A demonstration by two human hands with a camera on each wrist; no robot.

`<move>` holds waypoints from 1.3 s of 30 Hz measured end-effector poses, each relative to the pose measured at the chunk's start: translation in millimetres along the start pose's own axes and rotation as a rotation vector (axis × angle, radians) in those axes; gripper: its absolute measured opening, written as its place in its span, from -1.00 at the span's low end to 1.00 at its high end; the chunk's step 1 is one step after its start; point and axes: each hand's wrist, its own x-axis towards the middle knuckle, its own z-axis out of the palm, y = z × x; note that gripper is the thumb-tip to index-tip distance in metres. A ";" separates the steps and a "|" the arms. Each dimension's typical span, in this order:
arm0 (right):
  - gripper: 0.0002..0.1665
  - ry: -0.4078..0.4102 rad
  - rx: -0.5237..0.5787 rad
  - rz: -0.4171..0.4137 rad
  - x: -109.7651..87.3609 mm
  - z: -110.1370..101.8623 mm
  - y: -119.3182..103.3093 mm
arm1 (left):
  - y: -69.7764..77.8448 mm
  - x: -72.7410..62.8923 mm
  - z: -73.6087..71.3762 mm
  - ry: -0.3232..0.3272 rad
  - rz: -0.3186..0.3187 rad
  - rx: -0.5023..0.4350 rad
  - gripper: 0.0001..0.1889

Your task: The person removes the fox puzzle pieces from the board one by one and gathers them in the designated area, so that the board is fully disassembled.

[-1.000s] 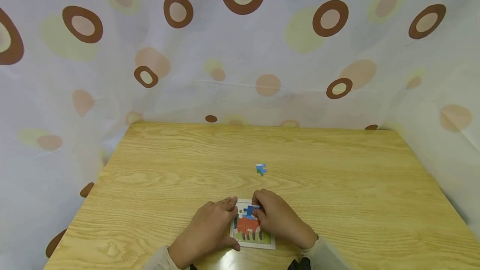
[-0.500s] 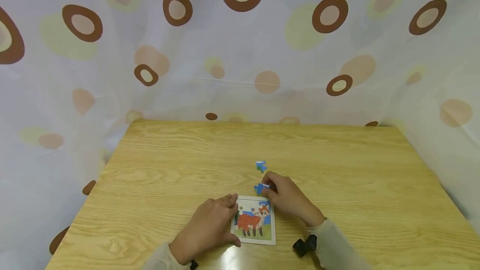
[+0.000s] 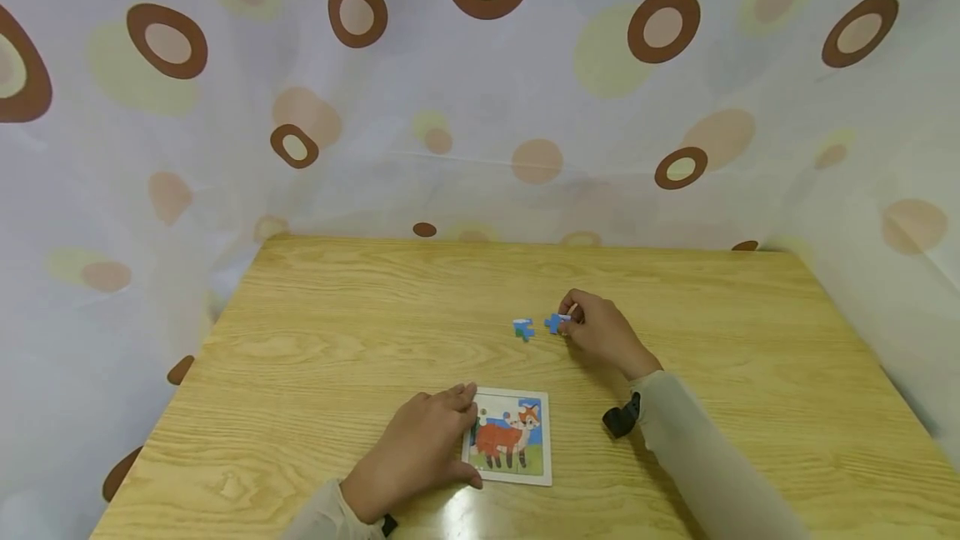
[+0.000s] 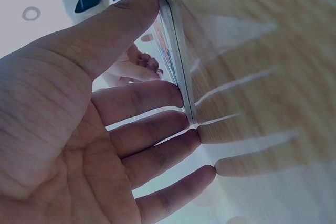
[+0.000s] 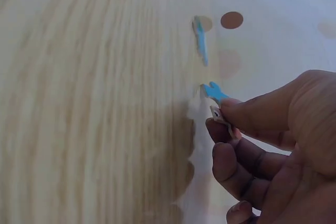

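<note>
A fox jigsaw puzzle (image 3: 502,444) lies in a white-rimmed square frame near the table's front; bare pale backing shows at its upper left. My left hand (image 3: 423,448) rests along the frame's left side, its fingertips and thumb touching the edge (image 4: 178,72) with the fingers nearly straight. Farther back, my right hand (image 3: 603,336) pinches a blue puzzle piece (image 3: 553,323) between thumb and fingers, close over the table. In the right wrist view, this piece (image 5: 214,93) sticks out past the thumb. Just left of it lies another blue piece (image 3: 523,328) with white and green parts.
The wooden table (image 3: 337,315) extends to both sides and behind the pieces. A pale curtain (image 3: 480,107) with brown and yellow rings hangs around its back and sides. A black strap device (image 3: 622,417) sits at my right wrist.
My right hand has lifted the blue piece off the puzzle and carried it back and to the right, beside the loose piece. The left hand stays at the frame.
</note>
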 end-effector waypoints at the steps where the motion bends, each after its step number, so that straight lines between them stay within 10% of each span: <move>1: -0.87 -0.003 -0.008 0.003 1.5 0.1 0.9 | -0.2 0.3 0.0 0.002 0.003 -0.002 -0.11; 17: -0.80 0.057 -0.225 -0.020 7.0 10.1 0.7 | -0.7 2.5 -0.1 -0.011 0.000 -0.014 -0.10; 39: -0.69 0.056 -0.160 -0.051 -33.5 13.6 -23.1 | -2.3 0.4 0.3 -0.020 -0.007 -0.020 -0.07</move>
